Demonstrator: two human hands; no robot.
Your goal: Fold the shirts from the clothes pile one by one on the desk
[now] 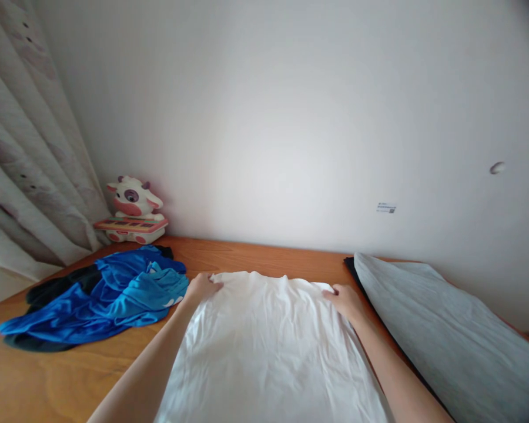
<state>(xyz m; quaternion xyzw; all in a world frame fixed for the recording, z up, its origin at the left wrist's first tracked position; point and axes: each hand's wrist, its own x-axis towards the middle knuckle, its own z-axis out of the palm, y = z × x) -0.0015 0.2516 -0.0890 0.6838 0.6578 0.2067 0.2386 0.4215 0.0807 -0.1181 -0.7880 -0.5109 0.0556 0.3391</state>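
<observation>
A white cloth garment (268, 346) lies spread out on the wooden surface in front of me, with small wrinkles across it. Its near end runs out of the bottom of the view, so I cannot tell its exact kind. At its far left corner my left hand (203, 289) pinches the edge between thumb and fingers. My right hand (344, 301) grips the far right corner in the same way. Between the two hands the far edge is slightly wavy.
Crumpled blue and black clothes (114, 294) lie to the left. A cow-shaped toy keyboard (132, 214) stands behind them by the curtain (30, 164). On the right, grey cloth (445, 329) lies over something black. A white wall (268, 129) rises behind the wooden surface (247, 249).
</observation>
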